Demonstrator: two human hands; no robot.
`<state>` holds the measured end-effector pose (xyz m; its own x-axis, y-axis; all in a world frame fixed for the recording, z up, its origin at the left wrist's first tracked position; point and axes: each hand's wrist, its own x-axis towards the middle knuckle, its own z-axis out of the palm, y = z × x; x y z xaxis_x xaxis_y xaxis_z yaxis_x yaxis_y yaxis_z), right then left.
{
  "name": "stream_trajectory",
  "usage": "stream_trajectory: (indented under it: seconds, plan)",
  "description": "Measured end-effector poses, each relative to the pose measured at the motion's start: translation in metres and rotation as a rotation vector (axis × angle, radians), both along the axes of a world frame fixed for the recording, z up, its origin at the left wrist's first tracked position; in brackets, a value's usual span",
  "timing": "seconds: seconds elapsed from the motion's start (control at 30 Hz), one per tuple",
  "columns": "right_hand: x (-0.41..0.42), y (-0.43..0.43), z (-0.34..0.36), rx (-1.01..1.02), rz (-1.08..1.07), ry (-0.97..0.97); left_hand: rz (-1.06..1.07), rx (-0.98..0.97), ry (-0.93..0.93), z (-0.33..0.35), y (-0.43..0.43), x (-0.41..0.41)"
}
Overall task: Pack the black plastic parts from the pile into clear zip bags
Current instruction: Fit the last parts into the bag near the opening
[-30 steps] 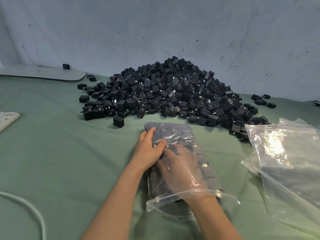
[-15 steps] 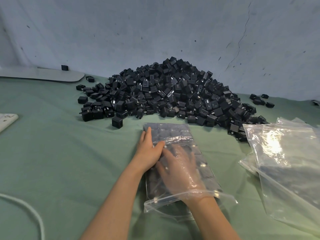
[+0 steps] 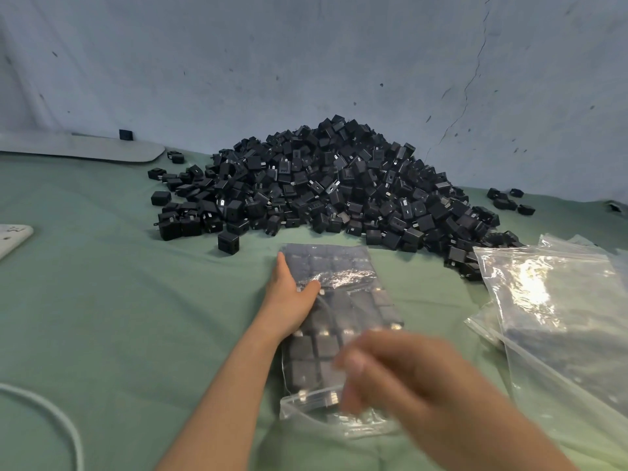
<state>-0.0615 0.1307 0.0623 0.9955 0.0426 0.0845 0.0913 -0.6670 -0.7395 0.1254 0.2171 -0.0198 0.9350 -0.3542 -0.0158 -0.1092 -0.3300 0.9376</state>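
Left hand: my left hand [image 3: 291, 294] lies fingers straight along the left edge of the clear plastic zip bag [image 3: 343, 266], thumb pressing on top; steadying, grasping nothing
Right hand: my right hand [image 3: 401, 375] is blurred over the bag's near end; I cannot tell if it holds anything
Bag: flat on the green cloth-covered tabletop [image 3: 119, 300], rows of parts inside, near the front of the pile of small black plastic cube-shaped parts [image 3: 339, 185]
Mouth: looks unsealed, gaping toward me
Spill risk: lifting or tilting before zipping would let rows slide out
Seal risk: a part caught in the zip track would leave it half closed
Snag risk: a wide sweep right could drag the loose stack of empty clear zip bags [image 3: 560, 317]
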Motion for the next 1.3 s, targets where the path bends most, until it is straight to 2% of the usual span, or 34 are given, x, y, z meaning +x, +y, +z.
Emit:
stream_trajectory:
  seconds: [0.03,0.1,0.2,0.3,0.4,0.83,1.3]
  plan:
    - [0.013,-0.007,0.002,0.046,-0.108,-0.082,0.024,-0.015,0.016,0.0,0.0,0.0]
    - [0.051,-0.022,-0.004,-0.018,-0.364,-0.211,0.055,-0.033,0.032,0.001,0.0,-0.001]
    - [0.104,-0.041,-0.025,-0.164,-0.59,-0.071,0.057,-0.043,0.032,0.001,0.0,-0.002]
    - [0.129,-0.052,-0.048,-0.165,-0.619,0.021,0.056,-0.048,0.033,0.002,0.0,-0.002]
    - [0.134,-0.052,-0.058,-0.138,-0.653,-0.05,0.041,-0.063,0.01,0.002,-0.001,-0.003]
    - [0.129,-0.04,-0.066,-0.229,-0.65,-0.118,0.009,-0.068,-0.009,0.005,0.001,-0.004]
    - [0.129,-0.04,-0.063,-0.244,-0.59,0.004,-0.006,-0.089,0.022,0.007,0.003,-0.005]
